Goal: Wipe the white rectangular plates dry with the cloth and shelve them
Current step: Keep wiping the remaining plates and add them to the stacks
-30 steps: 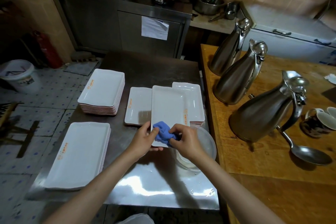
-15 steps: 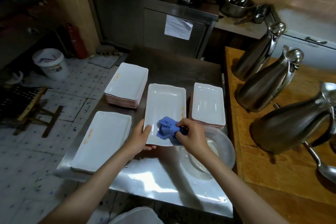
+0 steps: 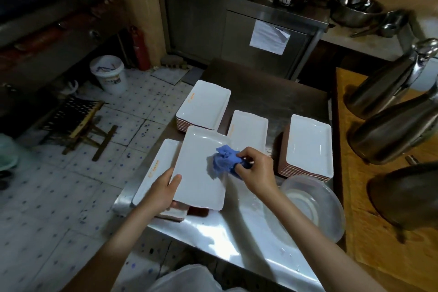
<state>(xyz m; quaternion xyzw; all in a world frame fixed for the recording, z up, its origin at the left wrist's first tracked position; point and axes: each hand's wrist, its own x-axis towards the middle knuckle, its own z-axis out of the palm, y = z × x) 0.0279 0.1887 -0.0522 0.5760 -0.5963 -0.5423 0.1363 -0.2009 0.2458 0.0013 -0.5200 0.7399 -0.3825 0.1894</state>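
Note:
My left hand (image 3: 163,191) grips the near left corner of a white rectangular plate (image 3: 199,180), held tilted above a low stack of plates (image 3: 156,163) at the steel table's front left. Bunched in my right hand (image 3: 257,169) is a blue cloth (image 3: 222,160), pressed onto the held plate's right side. A taller stack (image 3: 205,104) stands behind. One plate (image 3: 248,133) lies in the middle, and another stack (image 3: 308,147) stands at the right.
A clear plastic bowl (image 3: 315,206) sits at the steel table's (image 3: 213,227) front right. Three steel jugs (image 3: 391,133) stand on the wooden table (image 3: 379,232) to the right. On the tiled floor to the left are a white bucket (image 3: 109,73) and a folding stool (image 3: 78,121).
The held plate has moved left, from the table's middle to above the front left stack. The cloth has slid up its right side. The camera has swung left.

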